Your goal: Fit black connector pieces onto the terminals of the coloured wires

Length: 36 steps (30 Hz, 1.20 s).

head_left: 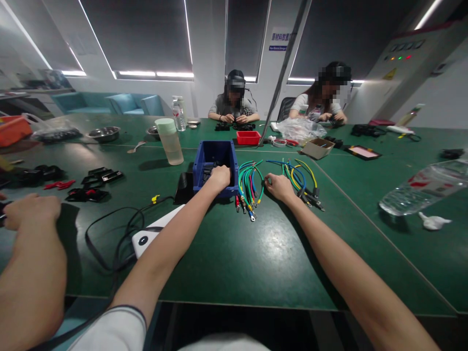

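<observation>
The left hand (220, 176) is laid on the front edge of the blue bin (215, 157), its grip curled down inside, so what it holds cannot be told. The right hand (278, 187) is pinched narrow on a wire end. The green wire bunch (249, 184) lies between both hands on the bench (256, 253), long side pointing away.

Bright, even overhead light here; ceiling strips glow white, glare pooling on the green table (256, 253). Edges bend hard (wide lens), near arms stretched; soft shadows under the wires (248, 185).
</observation>
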Available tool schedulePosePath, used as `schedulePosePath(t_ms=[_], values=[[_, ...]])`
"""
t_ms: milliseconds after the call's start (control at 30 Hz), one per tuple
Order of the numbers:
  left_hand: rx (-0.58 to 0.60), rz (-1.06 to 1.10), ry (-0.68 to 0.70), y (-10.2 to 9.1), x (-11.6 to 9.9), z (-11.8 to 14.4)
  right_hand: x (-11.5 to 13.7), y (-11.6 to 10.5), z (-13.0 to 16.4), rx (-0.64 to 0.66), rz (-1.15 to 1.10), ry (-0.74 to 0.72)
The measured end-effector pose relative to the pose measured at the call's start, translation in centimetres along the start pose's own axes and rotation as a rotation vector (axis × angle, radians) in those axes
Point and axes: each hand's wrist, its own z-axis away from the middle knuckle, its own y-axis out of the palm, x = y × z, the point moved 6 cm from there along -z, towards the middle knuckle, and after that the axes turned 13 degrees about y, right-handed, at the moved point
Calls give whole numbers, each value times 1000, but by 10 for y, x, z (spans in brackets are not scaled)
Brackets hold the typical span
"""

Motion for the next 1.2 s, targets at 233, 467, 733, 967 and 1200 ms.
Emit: schedulePosePath(t_ms=[233,467,733,967,1200], values=[[-77,-59,12,-22,-2,6,2,-3,3,13,-1,12],[-183,-120,-1,-55,-11,16,7,-5,6,44,26,-25],[-377,-191,-35,-93,-25,31,8,-1,5,126,59,-12],[-389,-173,117,-104,-52,40,5,0,5,130,9,61],[-436,-114,293,-99,-105,61,5,-10,14,85,-29,82]])
